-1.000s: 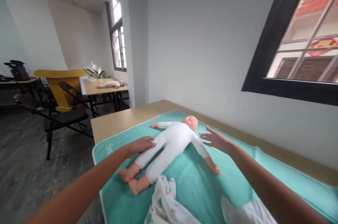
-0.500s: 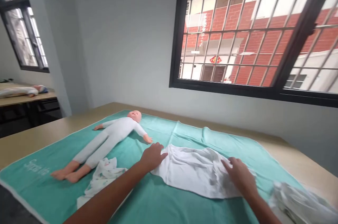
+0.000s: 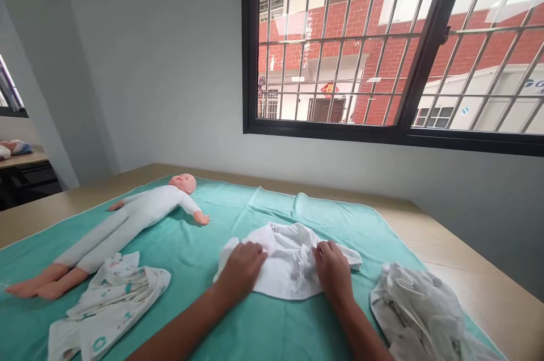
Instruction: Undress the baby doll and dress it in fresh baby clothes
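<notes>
A small white baby garment point(image 3: 284, 279) lies on the green blanket point(image 3: 272, 330) in front of me, its neck edge with a little printed label turned away from me. My left hand point(image 3: 242, 267) is closed on the left side of the garment, fingers curled into the cloth. On the opposite side my right hand point(image 3: 332, 267) grips the fabric in the same way. Between the two hands the cloth is bunched and wrinkled. A white sleeve end sticks out beyond my right hand.
A baby doll point(image 3: 144, 211) in white lies on its back at the left. Nearer me is a printed white garment point(image 3: 114, 304). A crumpled whitish cloth point(image 3: 419, 310) rests at the right. The wooden table point(image 3: 450, 247) meets the wall below a barred window point(image 3: 331, 126).
Both hands have gone from resting fairly flat on the garment to gripping its sides, and sit closer together. The garment is now bunched narrower. The view has turned right.
</notes>
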Action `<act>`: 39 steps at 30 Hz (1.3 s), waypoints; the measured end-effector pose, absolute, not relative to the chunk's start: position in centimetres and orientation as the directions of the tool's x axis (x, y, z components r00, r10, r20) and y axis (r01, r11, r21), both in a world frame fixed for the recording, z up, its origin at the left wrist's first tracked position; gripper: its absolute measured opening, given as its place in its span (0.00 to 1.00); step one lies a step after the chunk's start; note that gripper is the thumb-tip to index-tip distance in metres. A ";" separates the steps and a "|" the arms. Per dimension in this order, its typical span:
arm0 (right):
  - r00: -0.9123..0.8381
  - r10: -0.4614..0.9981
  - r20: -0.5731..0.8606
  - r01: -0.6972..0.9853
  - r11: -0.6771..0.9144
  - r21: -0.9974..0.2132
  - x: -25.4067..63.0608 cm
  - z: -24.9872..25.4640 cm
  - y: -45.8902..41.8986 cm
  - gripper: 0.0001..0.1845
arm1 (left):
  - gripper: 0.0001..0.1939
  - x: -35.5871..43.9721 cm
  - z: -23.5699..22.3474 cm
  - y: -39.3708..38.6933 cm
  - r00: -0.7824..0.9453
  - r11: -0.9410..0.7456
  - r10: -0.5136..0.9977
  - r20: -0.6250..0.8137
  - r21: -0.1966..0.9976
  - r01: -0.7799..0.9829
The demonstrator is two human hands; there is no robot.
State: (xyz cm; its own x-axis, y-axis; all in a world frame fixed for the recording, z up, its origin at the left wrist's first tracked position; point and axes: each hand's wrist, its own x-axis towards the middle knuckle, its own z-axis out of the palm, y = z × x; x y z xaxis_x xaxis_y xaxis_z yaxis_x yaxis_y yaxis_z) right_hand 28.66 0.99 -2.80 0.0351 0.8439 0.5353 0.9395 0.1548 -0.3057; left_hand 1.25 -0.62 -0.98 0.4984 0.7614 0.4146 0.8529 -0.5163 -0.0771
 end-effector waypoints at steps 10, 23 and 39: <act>-0.378 0.857 0.349 0.495 0.506 -0.707 23.1 -1.8 -1.7 0.06 | 0.13 3.2 -1.0 -3.9 0.778 -0.878 0.406 0.480 -0.032 0.477; -0.536 0.759 0.370 0.624 0.652 -0.432 21.9 -0.7 -3.3 0.05 | 0.28 1.7 -2.9 -0.7 0.248 -0.372 0.885 0.394 0.277 0.886; -0.243 0.923 0.298 0.567 0.384 -0.729 26.5 -3.4 0.8 0.16 | 0.08 2.3 -1.8 -2.6 0.262 -0.711 0.668 0.697 0.492 0.503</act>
